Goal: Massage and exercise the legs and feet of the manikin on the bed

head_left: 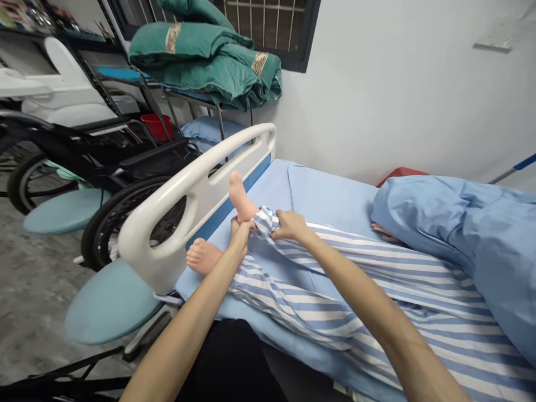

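A black wheelchair (90, 159) stands on a concrete floor (33, 290) at far left, beside teal round seats (109, 301). Behind it, a red basin (157, 125) and green folded quilts (205, 61) sit on a metal rack (188, 96). A white bed rail (138, 251) runs along the near side of the bed, close to two bare feet of a lying figure. The upright bare foot (239, 192) rises at 12 o'clock from the person's left grip (240, 237), and the lower bare foot (204, 255) rests at 9 o'clock from it. The left grip, the nearer of the two to the feet, is closed at the bunched striped trouser cuff (266, 220), and the right grip (291, 225) pinches the same cuff from its other side, the two hands just apart. From them, the striped trouser leg (335, 290) stretches along the bed toward 4 o'clock over a blue bedsheet (330, 195). At far right, a blue blanket (456, 240) covers the figure's upper body, with the figure's hand (383, 231) showing at its edge, against a white wall (377, 84).
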`<state>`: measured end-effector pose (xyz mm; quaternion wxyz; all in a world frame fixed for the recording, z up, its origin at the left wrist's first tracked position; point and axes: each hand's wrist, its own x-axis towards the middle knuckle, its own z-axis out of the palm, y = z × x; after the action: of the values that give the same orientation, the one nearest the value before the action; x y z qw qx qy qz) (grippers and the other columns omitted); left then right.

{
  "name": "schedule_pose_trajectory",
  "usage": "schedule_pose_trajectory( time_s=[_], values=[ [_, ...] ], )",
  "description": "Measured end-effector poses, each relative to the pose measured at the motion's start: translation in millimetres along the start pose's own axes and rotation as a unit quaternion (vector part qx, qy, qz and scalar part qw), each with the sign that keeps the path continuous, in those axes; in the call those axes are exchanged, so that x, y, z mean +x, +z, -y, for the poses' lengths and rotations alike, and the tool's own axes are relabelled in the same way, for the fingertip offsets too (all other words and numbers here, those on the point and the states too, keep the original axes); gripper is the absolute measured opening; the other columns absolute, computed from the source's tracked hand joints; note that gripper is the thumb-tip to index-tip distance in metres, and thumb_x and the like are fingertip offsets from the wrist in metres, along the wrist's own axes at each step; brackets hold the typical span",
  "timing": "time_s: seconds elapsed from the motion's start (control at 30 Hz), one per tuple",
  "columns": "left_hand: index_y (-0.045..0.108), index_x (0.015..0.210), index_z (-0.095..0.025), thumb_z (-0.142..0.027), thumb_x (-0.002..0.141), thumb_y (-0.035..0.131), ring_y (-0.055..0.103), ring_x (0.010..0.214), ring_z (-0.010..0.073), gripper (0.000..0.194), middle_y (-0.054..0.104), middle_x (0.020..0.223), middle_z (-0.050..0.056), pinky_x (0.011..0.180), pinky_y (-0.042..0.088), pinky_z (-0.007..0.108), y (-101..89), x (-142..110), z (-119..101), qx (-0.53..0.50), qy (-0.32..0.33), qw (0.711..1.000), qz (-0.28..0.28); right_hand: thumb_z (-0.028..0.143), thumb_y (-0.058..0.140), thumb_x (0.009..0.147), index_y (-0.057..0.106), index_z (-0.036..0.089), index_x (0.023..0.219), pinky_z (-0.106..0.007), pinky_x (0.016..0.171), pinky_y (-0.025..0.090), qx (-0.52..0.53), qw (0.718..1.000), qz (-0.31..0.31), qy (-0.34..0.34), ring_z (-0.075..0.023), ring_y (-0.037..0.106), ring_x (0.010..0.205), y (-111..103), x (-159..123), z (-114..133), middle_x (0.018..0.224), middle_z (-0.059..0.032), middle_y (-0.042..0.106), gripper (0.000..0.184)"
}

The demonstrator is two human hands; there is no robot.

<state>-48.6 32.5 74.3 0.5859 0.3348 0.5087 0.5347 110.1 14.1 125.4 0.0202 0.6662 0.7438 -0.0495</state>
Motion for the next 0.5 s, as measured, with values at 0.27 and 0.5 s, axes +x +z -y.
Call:
schedule_pose_trajectory(
  time_s=[0.27, 0.5],
  values=[
    [0.048, 0.095, -0.021, -0.025, 0.055, 0.065, 0.05, 0.055, 0.0097, 0.043, 0.054, 0.072, -0.005, 0.048, 0.037, 0.023, 67.6, -84.1, -139.9, -0.087, 0.147, 0.98, 0.104, 0.044, 0.067, 0.064, 0.061, 0.019, 0.112, -0.028, 0.068, 0.044, 0.091, 0.984, -0.15, -0.036, -0.0272, 0.065, 0.087, -138.5, -66.1, -36.0, 0.096, -0.0072, 0.071, 0.055],
    [0.044, 0.102, -0.022, -0.026, 0.056, 0.073, 0.061, 0.084, 0.0183, 0.054, 0.059, 0.097, 0.002, 0.068, 0.049, 0.029, 149.9, -139.3, -215.7, -0.023, 0.312, 0.938, 0.146, 0.033, 0.066, 0.059, 0.067, 0.013, 0.102, -0.027, 0.07, 0.045, 0.191, 0.941, -0.275, -0.051, -0.023, 0.061, 0.081, -226.1, -127.9, -78.8, 0.088, -0.0026, 0.069, 0.047]
  ],
)
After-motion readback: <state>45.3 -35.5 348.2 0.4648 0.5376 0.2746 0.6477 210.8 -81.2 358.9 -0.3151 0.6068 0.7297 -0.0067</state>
